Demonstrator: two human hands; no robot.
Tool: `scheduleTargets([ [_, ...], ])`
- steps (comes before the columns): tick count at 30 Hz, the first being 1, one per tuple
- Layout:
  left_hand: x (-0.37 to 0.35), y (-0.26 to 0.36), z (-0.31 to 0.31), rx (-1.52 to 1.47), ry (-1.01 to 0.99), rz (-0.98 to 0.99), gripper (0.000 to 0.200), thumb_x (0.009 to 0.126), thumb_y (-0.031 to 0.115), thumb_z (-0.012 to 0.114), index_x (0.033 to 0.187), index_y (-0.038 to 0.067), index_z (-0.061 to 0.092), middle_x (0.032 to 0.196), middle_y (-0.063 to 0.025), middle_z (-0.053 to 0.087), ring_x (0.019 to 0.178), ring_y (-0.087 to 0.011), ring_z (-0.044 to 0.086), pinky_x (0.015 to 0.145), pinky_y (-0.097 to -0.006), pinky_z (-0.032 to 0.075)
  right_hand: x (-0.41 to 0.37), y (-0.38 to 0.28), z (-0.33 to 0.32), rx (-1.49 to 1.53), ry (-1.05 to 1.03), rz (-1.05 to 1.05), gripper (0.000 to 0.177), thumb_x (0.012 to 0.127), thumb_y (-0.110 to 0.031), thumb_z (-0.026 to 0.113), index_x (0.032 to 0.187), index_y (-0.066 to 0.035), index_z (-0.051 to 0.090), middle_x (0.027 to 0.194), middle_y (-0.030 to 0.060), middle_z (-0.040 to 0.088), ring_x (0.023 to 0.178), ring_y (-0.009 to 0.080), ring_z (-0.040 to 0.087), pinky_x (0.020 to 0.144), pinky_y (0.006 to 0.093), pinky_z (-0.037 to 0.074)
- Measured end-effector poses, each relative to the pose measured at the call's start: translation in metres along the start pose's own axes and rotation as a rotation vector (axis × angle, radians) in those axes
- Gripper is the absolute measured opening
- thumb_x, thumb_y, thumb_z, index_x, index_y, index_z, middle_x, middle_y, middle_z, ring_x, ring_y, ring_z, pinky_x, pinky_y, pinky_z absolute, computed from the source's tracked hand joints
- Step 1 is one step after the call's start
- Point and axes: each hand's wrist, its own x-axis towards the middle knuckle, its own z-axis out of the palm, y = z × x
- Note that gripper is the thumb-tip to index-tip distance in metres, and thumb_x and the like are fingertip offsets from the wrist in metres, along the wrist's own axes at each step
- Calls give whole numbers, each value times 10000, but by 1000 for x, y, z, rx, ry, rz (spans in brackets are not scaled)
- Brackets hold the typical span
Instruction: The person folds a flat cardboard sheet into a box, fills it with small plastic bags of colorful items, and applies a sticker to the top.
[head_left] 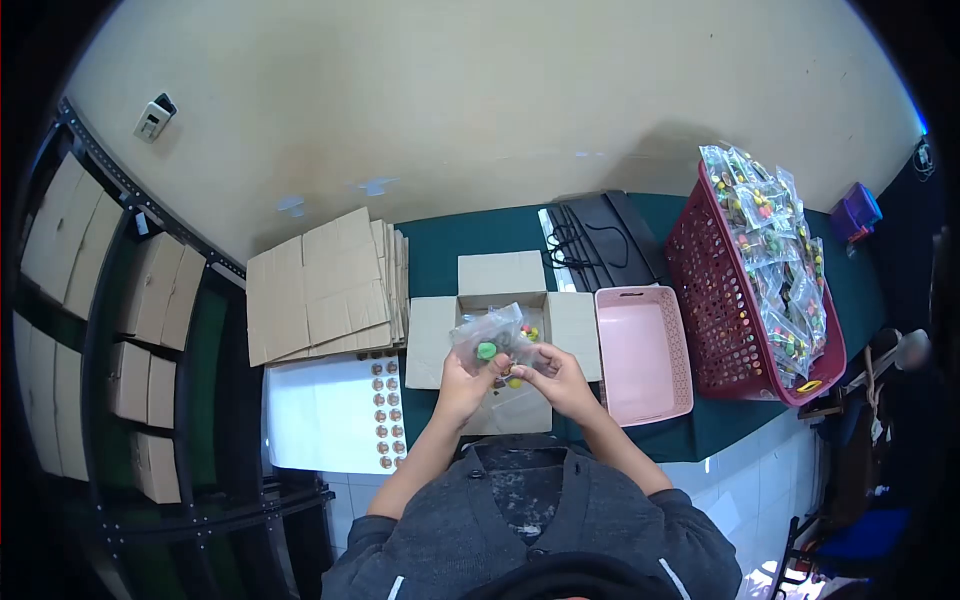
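A clear plastic bag (484, 332) holding a round green piece and small coloured pieces is between my two hands. My left hand (464, 384) grips its left and lower side, thumb pressed over the front. On the other side, my right hand (558, 380) pinches the bag's lower right edge between thumb and fingers. Directly beneath is an open cardboard box (501, 272) with its flaps folded outward. Yellow and red bits show inside the box, partly covered by the bag and my hands.
Right of the box lies a pink tray (643, 355); beyond it, a tall dark-pink basket (712, 300) is heaped with filled bags (768, 235). Flattened cardboard (325, 290) is stacked left, above a white sheet with round stickers (320, 415). A black laptop-like item (630, 235) with cables lies behind.
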Motion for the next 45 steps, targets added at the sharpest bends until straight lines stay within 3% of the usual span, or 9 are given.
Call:
scheduleTargets([
  [7, 4, 2, -9, -8, 6, -18, 388, 772, 79, 720, 1110, -21, 557, 976, -68, 628, 882, -129, 598, 726, -248, 502, 0, 1, 2, -116, 18, -84, 568, 792, -65, 694, 1274, 13, 403, 1111, 95, 575, 1012, 138, 551, 852, 276, 454],
  [15, 8, -8, -13, -91, 16, -199, 355, 762, 90, 733, 1049, -3, 545, 941, -64, 621, 831, -124, 614, 718, -249, 514, 3, 27, -10, 190, 162, 72, 122, 856, -117, 630, 892, 0, 621, 821, 49, 646, 772, 106, 614, 765, 245, 482],
  [24, 5, -28, -4, -228, 84, -132, 374, 805, 95, 691, 1123, 39, 502, 992, -40, 586, 906, -135, 583, 728, -251, 489, 3, 42, 10, 531, 165, 119, 279, 858, -98, 620, 1106, -9, 526, 1034, 70, 603, 911, 127, 590, 800, 263, 486],
  [30, 9, -26, -18, -328, 130, -154, 394, 824, 114, 673, 1164, 55, 483, 1024, -47, 571, 938, -147, 579, 762, -270, 501, 10, 46, 4, 474, 232, 73, 209, 872, -135, 610, 1028, 3, 606, 921, 52, 636, 855, 113, 592, 754, 255, 474],
  [36, 7, -12, -57, -430, -71, -107, 486, 892, 307, 569, 1258, 29, 412, 1148, -106, 557, 1043, -213, 587, 831, -336, 515, 13, 18, -23, 272, 312, -22, 238, 867, -199, 625, 977, 12, 644, 856, 67, 660, 797, 107, 593, 740, 233, 451],
  [38, 7, 12, -62, -554, -432, -387, 538, 900, 332, 547, 1308, 23, 383, 1101, -103, 585, 1034, -208, 592, 849, -351, 504, 11, 0, -33, -1, 236, -100, 233, 853, -192, 644, 954, 18, 653, 853, 64, 661, 804, 110, 597, 732, 236, 456],
  [40, 7, 3, -63, -462, -479, -392, 555, 895, 346, 557, 1314, 16, 403, 1031, -95, 616, 988, -172, 598, 829, -336, 496, 11, -11, -34, 2, 177, -90, 197, 831, -161, 670, 913, 17, 659, 838, 61, 662, 824, 117, 602, 739, 245, 465],
  [42, 11, -4, -48, 222, -561, -397, 520, 877, 329, 599, 1265, 9, 465, 994, -84, 626, 941, -127, 584, 779, -286, 490, 13, -18, -26, -201, 230, -124, 163, 808, -107, 685, 912, 15, 651, 851, 62, 658, 835, 121, 606, 759, 249, 469],
  [45, 6, -23, -19, 235, -436, -299, 488, 859, 239, 641, 1245, 0, 463, 1056, -68, 603, 918, -99, 572, 766, -249, 476, 17, -14, -13, -20, 298, -193, 352, 811, -61, 665, 1132, -5, 532, 957, 87, 633, 888, 144, 604, 804, 269, 474],
])
